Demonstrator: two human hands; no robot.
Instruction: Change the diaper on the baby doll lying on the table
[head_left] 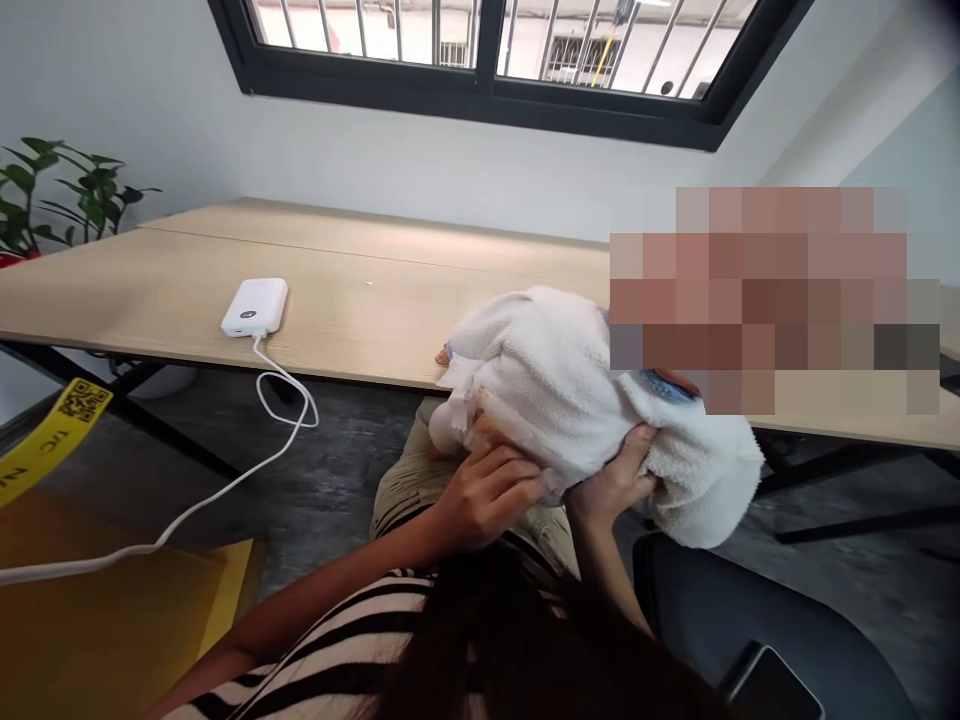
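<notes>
A white fluffy cloth (547, 370) is wrapped round a bundle at the table's front edge, above the lap. Blue patterned fabric (670, 386) shows at its right side, next to a blurred patch. My left hand (491, 492) has its fingers curled at the lower left of the bundle, by a thin whitish sheet (499, 425) with a brownish mark; what the fingertips hold is hidden. From below, my right hand (619, 475) grips the white cloth, thumb on top. A small rounded pale form (446, 428) pokes out at the left, too unclear to name.
On the light wooden table (360, 320) lies a white power bank (256, 307), its white cable (225, 490) hanging over the edge. A plant (82, 195) is at the left. A dark chair (780, 600) with a phone (776, 685) stands lower right.
</notes>
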